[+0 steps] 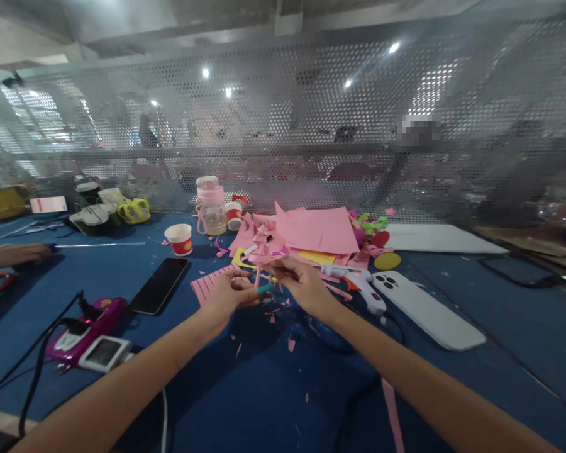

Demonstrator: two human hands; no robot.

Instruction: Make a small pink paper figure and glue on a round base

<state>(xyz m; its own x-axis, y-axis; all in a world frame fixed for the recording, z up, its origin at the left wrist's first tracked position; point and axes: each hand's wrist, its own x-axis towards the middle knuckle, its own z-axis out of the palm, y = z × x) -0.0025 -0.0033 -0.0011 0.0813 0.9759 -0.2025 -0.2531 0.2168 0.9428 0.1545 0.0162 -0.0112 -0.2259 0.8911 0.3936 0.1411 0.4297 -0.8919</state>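
Observation:
My left hand (233, 292) is closed, its fingertips pinching a narrow pink paper strip (258, 275). A small teal piece (265, 289) shows at its thumb end; I cannot tell what it is. Close beside it, my right hand (304, 286) has its fingers pinched together at the top of the same strip. Beneath the left hand lies a pink sheet with dark lines (210, 283). A white hot glue gun (358, 283) with an orange trigger rests just right of the right hand. Pink paper scraps (291, 344) are scattered below both hands.
Behind the hands is a heap of pink paper (318, 229). A black phone (160, 286), a paper cup (179, 239), a drink bottle (210, 207) and a purple power strip (92, 324) stand left. A white phone (429, 308) lies right. Another person's hand (19, 257) is far left.

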